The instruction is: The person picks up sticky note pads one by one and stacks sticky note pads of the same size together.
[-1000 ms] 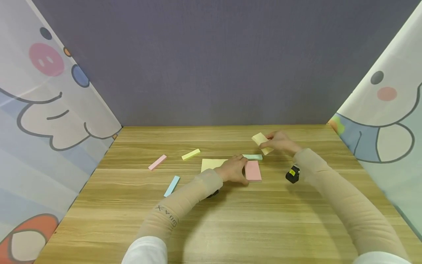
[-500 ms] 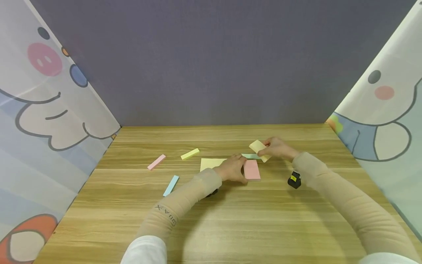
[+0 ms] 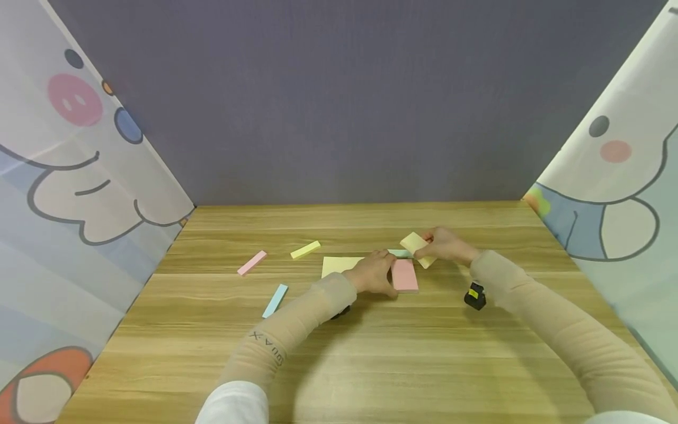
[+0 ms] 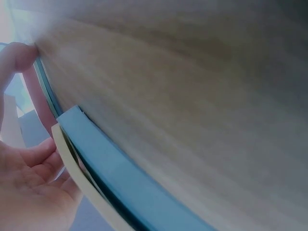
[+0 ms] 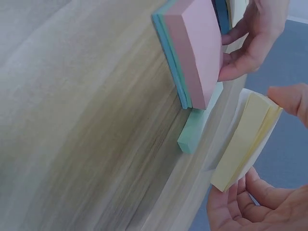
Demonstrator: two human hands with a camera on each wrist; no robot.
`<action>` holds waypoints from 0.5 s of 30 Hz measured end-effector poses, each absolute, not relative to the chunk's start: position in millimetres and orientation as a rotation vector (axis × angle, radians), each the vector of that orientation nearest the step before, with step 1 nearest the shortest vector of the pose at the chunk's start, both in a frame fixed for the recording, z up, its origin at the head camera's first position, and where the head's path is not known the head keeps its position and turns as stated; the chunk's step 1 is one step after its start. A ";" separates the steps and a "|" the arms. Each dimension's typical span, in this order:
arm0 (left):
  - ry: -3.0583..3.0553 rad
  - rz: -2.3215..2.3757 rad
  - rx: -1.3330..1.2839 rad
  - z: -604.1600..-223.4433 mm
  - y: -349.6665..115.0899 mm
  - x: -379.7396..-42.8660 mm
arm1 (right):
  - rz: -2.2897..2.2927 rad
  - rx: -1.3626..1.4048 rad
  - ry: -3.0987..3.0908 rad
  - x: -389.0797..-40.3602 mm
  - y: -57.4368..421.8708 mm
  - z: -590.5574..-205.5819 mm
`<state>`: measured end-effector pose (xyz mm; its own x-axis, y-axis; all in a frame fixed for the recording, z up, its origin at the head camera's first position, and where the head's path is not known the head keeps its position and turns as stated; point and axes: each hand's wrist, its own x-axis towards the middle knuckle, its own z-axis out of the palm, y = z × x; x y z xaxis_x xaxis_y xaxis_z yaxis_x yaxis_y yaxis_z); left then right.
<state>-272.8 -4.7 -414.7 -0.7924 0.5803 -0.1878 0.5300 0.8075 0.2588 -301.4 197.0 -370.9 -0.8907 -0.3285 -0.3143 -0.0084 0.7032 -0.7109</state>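
Observation:
My left hand (image 3: 373, 274) reaches over a large pale yellow sticky note pad (image 3: 339, 265), its thumb and fingertips gripping the left side of a smaller stack of sticky note pads (image 3: 404, 275). The right wrist view shows that stack's layers: pink on top (image 5: 199, 43), green and blue below. Raised just behind and right of the stack, a tilted cream-yellow sticky note pad (image 3: 415, 244) is pinched between thumb and fingers of my right hand (image 3: 445, 244). A mint green strip pad (image 5: 192, 132) lies behind the stack, partly covered in the head view.
Three strip pads lie to the left: pink (image 3: 252, 263), yellow (image 3: 305, 249) and blue (image 3: 275, 301). In the left wrist view a thick blue pad edge (image 4: 115, 163) shows beside a cream one (image 4: 72, 163). A grey panel (image 3: 339, 106) rises behind the table.
My right hand has brought the cream-yellow sticky note pad down and nearer to the pink-topped stack, overlapping more of the green strip. My left hand has stayed in place.

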 end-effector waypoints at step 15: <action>2.736 0.306 0.860 -412.6 -5.7 -272.2 | -1.053 -0.287 2.453 -293.2 192.4 -375.2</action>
<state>-272.2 -5.7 -412.6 -0.7923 0.5831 -0.1794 0.5291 0.8032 0.2738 -293.2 192.4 -375.2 -0.8759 -0.3582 -0.3234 -0.0125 0.6867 -0.7268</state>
